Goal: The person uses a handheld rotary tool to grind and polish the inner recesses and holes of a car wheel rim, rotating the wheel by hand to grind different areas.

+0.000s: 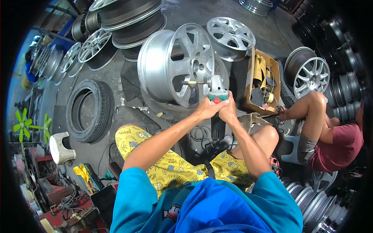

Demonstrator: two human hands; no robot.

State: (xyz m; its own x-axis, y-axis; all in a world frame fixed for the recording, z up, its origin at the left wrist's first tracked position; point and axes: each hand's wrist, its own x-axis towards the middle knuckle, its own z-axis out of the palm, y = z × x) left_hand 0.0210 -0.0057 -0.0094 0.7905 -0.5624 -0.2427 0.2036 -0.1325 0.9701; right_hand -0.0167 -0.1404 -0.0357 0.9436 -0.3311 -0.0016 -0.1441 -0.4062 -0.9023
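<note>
Both my hands grip a green and black angle grinder (218, 94) with a grey metal head, held out in front of me. My left hand (208, 108) wraps its body from the left, and my right hand (227, 108) closes round it from the right. From the grinder's head a thin spindle with a yellowish tip (190, 82) points left, into a gap between the spokes of a silver alloy wheel rim (186, 64). That rim stands on its side, its spoked face turned toward the right. Whether the tip touches metal I cannot tell.
A cardboard box (250, 75) of yellow and dark items stands right of the rim, with another rim (230, 37) behind it. A tyre (87, 110) lies at left near a white stool (62, 148). At right sits another person (337, 145). Stacked rims (134, 27) rise at far left.
</note>
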